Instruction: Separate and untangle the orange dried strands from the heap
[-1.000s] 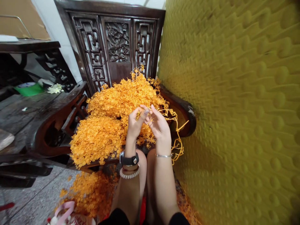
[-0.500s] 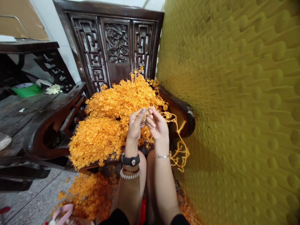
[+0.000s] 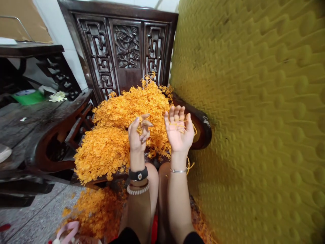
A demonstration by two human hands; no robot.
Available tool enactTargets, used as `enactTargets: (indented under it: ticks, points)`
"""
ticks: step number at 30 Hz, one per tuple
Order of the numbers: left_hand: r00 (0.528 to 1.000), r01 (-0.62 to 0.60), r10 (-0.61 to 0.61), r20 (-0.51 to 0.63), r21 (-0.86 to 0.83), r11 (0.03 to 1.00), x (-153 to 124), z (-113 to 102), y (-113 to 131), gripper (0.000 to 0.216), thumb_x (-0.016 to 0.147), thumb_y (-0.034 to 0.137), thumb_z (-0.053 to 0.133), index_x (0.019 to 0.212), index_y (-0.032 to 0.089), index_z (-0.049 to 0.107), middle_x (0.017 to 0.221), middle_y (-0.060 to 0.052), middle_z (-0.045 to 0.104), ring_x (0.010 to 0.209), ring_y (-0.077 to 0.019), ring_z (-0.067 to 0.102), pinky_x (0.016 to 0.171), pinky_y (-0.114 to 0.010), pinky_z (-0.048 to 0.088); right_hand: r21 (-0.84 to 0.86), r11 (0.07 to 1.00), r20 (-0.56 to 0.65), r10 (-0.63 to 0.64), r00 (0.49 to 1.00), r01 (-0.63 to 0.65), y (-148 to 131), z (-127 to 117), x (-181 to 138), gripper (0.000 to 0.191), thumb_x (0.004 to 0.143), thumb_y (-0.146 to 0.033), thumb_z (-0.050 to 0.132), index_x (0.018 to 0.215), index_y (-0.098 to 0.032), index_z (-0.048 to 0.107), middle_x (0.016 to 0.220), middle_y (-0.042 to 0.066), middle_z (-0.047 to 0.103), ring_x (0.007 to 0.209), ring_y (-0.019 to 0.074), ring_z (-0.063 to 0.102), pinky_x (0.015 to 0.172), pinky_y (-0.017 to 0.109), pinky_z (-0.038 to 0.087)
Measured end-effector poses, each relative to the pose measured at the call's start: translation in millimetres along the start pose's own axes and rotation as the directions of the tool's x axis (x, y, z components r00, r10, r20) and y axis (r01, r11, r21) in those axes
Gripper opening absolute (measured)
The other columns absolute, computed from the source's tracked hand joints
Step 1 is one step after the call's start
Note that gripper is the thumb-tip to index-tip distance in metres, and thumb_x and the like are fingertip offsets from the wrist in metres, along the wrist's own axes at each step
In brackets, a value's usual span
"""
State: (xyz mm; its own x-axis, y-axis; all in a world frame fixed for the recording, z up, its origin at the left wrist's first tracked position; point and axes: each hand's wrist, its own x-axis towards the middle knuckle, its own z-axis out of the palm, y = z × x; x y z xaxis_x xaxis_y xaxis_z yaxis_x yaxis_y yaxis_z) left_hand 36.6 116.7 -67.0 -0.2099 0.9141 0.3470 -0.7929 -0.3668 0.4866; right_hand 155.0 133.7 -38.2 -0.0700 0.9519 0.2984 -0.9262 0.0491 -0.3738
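Note:
My left hand (image 3: 138, 134) is raised before the orange pile, its fingers loosely bent and apart. Orange shows between thumb and fingers; whether this is a loose bit or the pile behind cannot be made out. To its right, my right hand (image 3: 179, 132) lies palm up with fingers stretched out. Thin yellow-orange strands (image 3: 177, 126) cross its palm and loop past the thumb, with a loose end near the bracelet. Behind both hands, a large heap of orange branching plastic-looking pieces (image 3: 119, 135) rests on a dark carved wooden chair (image 3: 128, 73).
More orange pieces (image 3: 96, 210) lie on the floor at lower left. A textured yellow-green panel (image 3: 248, 128) rises close on the right. On the left wooden seat (image 3: 17, 125) sit a green roll (image 3: 29, 97) and a pale flower (image 3: 58, 96). A pink handle (image 3: 68, 229) shows below.
My hands have parted from their joined pinch, left hand leftward, right hand rightward. My right hand has opened palm up, and the strands hanging beside it have mostly drawn up over the palm.

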Motion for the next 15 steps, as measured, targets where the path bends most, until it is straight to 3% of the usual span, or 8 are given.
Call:
enactTargets:
  ticks: [3,7,10,15]
  points:
    - [0.999,-0.047,0.046,0.011,0.119,0.992,1,8,-12,0.017,0.078,0.025,0.059,0.092,0.017,0.063,0.075,-0.001,0.063,0.034,0.0015,0.024,0.03,-0.014,0.021,-0.083,0.997,0.039,0.006,0.999,-0.003,3,7,-3,0.038,0.093,-0.031,0.026,0.091,-0.027,0.064,0.103,-0.005,0.067,0.11,0.0099,0.057,0.105,0.035,0.038]
    - [1.0,-0.008,0.003,0.03,0.175,0.984,1,11,-20,0.008,0.079,0.025,0.051,0.075,0.019,0.053,0.057,0.005,0.048,0.034,-0.0023,0.024,0.032,-0.015,0.017,-0.248,0.969,0.074,0.005,0.997,0.013,5,12,-6,0.04,0.092,-0.036,0.024,0.098,-0.027,0.063,0.121,-0.003,0.06,0.121,0.0122,0.05,0.108,0.037,0.034]
    - [0.998,0.017,-0.03,0.057,0.217,0.976,0,10,-24,0.016,0.076,0.027,0.048,0.064,0.019,0.043,0.049,0.006,0.035,0.035,-0.004,0.02,0.033,-0.016,0.014,-0.344,0.938,0.115,-0.005,0.993,0.045,5,13,-6,0.04,0.091,-0.039,0.024,0.103,-0.027,0.06,0.129,-0.002,0.055,0.126,0.013,0.045,0.109,0.038,0.032]
    - [0.996,-0.045,0.012,0.09,0.37,0.928,-4,12,-33,0.03,0.078,0.04,0.048,0.059,0.019,0.039,0.052,0.004,0.033,0.042,-0.0075,0.026,0.039,-0.02,0.021,-0.411,0.91,0.154,0.019,0.988,0.046,6,13,-6,0.042,0.091,-0.044,0.023,0.106,-0.026,0.057,0.133,0.0,0.052,0.129,0.0158,0.042,0.107,0.042,0.034]
